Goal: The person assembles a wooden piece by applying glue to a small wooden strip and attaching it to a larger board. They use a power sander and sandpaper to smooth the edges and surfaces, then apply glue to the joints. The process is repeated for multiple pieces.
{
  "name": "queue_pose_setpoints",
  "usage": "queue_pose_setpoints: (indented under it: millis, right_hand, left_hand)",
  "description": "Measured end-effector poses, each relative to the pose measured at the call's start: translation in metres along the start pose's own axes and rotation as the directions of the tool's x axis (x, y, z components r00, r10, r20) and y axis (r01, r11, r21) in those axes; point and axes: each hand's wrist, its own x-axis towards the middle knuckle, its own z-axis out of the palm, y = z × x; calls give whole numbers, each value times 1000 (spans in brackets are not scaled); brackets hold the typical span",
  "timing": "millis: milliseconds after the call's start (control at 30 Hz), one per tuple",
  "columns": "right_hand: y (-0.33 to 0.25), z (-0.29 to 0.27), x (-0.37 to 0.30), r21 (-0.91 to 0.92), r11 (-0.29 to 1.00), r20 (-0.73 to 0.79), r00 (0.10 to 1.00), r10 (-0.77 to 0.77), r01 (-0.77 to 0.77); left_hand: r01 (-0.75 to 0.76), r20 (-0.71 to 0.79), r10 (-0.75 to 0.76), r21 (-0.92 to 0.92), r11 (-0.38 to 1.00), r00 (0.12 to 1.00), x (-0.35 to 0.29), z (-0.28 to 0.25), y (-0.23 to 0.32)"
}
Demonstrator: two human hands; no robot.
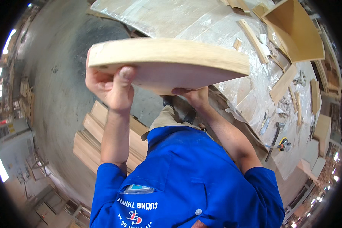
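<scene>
A thick pale wooden board [171, 53] with a curved edge is held up in front of me, tilted so that edge faces me. My left hand [112, 85] grips its left end, thumb pressed to the underside and fingers wrapped behind. At the lower right of the board, my right hand [193, 95] holds the near edge; most of its fingers are hidden behind the wood. The board is clear of the workbench [231, 91] on the right.
On the bench lie a hammer [276, 135], an orbital sander [284, 145], wood strips [253, 41] and a clamp [300, 78]. An open wooden box [292, 32] stands at its far right. Stacked planks [88, 146] lie low at my left, on the concrete floor [57, 114].
</scene>
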Motion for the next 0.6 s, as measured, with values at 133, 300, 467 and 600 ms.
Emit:
queue_pose_setpoints:
  millis: [133, 300, 467, 600]
  right_hand:
    - [-1, -7, 2, -109, 994, -15, 1000, 4, -5]
    - [-11, -77, -6, -420, 860, 112, 956, -269, 291]
    - [22, -218, -76, -311, 909, -692, 722, -15, -278]
    - [84, -419, -178, -246, 821, -955, -16, -296, -516]
  left_hand:
    - [-9, 70, 0, 132, 991, 998, 14, -5, -12]
    - [-16, 114, -9, 221, 975, 993, 16, -27, -6]
    - [19, 155, -54, 219, 976, 986, 0, -29, 17]
    - [14, 114, -37, 195, 981, 993, -29, -1, 22]
